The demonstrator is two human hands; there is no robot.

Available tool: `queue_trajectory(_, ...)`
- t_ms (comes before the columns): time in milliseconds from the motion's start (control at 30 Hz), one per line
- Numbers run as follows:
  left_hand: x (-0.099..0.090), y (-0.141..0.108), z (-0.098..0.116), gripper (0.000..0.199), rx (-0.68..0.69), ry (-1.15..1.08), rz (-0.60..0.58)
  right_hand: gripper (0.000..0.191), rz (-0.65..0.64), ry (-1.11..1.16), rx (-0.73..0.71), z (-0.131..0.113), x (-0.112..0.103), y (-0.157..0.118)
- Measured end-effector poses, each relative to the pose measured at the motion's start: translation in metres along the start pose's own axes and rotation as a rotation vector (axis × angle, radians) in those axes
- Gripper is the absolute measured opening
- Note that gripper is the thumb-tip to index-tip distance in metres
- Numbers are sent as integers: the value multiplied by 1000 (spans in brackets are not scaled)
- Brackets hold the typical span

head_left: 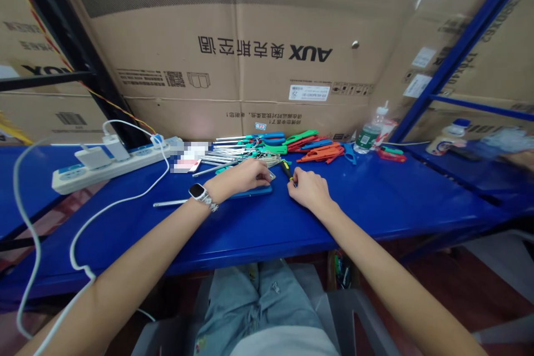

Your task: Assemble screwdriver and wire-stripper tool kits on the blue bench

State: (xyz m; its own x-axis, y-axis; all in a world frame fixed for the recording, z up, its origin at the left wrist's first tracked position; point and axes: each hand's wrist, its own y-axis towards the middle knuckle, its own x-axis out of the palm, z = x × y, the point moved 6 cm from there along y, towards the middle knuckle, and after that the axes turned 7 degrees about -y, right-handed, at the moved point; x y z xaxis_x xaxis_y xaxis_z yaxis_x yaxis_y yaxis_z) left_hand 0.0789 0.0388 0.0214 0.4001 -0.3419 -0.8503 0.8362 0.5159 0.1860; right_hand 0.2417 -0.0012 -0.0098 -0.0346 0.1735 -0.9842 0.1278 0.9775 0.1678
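My left hand (250, 174), with a watch (198, 191) on its wrist, has its fingers curled down over a small metal piece (272, 175); what its fingertips hold is hidden. Just below it a blue-handled tool (258, 191) with a metal rod lies on the blue table. My right hand (308, 186) is closed on a black and yellow screwdriver (286, 169), which slants up and to the left. Behind both hands lie several metal rods (227, 150) with blue and green handles, and a pile of orange and red plastic handles (323, 152).
A white power strip (137, 157) with plugs and cables lies at the left. Right of the pile stand a green-labelled bottle (367, 136) and a blue-capped bottle (450, 136). A large cardboard sheet (258, 89) rises behind the blue table (375, 200). Someone else's hand (523, 160) shows far right.
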Motion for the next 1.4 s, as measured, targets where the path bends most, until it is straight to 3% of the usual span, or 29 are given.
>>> queue_trajectory(100, 0, 2, 2, 15, 22, -7, -7, 22, 23, -15, -19, -2, -2, -1)
queue_trajectory(200, 2, 3, 4, 16, 37, 25, -18, 27, 135, -8, -71, -6, -9, -5)
queue_trajectory(367, 6, 2, 1, 15, 54, 31, 19, 29, 277, 94, -275, -21, -16, -11)
queue_trajectory(500, 7, -2, -5, 14, 16, -24, 57, 34, 206, 228, -500, -33, -11, -11)
queue_trajectory(600, 4, -5, -8, 16, -15, -83, 88, 45, 107, 253, -581, -38, -5, -6)
queue_trajectory(667, 2, -7, -9, 17, -28, -102, 101, 42, 84, 253, -606, -41, -3, -2)
queue_trajectory(933, -8, -13, -5, 19, -33, -195, 164, 34, 32, 404, -589, -41, -3, 7)
queue_trajectory(1033, -19, -16, -1, 19, -22, -261, 257, 35, -22, 702, -545, -38, -2, 10)
queue_trajectory(1200, -32, -15, 0, 18, -43, -336, 421, 44, -228, 1274, -437, -46, 3, 14)
queue_trajectory(1300, -36, -11, -3, 17, -92, -344, 515, 49, -317, 1497, -338, -55, 5, 16)
queue_trajectory(1400, -44, -9, -7, 19, -130, -399, 579, 52, -315, 1643, -277, -62, 3, 20)
